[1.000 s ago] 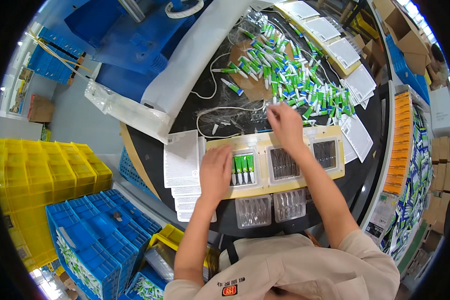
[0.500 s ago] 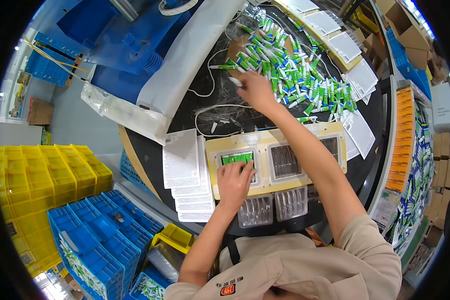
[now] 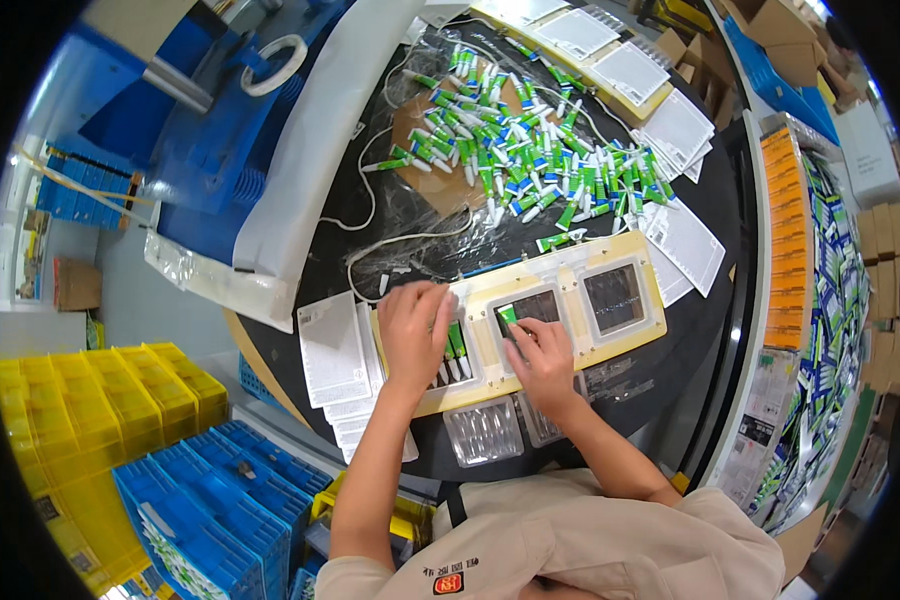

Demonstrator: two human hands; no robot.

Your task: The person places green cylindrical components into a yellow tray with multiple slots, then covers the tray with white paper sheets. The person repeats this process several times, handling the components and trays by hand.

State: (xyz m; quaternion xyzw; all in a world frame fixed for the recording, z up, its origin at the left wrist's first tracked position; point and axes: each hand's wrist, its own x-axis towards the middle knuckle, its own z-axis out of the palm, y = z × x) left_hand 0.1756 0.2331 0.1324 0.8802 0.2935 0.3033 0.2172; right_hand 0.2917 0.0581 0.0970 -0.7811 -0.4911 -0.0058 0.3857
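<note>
A long yellow fixture [image 3: 625, 340] with three framed openings lies in front of me. Several green tubes with white tips [image 3: 456, 350] lie side by side in its left opening. Above that opening my left hand [image 3: 413, 328] is bent, fingers drawn together and a little blurred. A pale blur shows at its fingertips, too unclear to name. My right hand [image 3: 542, 365] reaches over the middle opening, fingers closed at a green tube [image 3: 508, 315] whose lower part they hide. The right opening [image 3: 613, 298] holds a clear plastic tray with no tube visible.
A large pile of green-and-white tubes [image 3: 530, 150] spreads beyond the fixture. Printed white cards [image 3: 332, 350] are stacked left, more [image 3: 685, 245] right. Clear blister trays [image 3: 483, 432] lie at the near edge. A white cable [image 3: 410, 236] crosses the black table. Blue crates [image 3: 210, 500] stand lower left.
My right hand has come back from the tube pile to the middle opening, where a green tube now shows. My left hand has lifted slightly from the left opening's tubes. The view has shifted.
</note>
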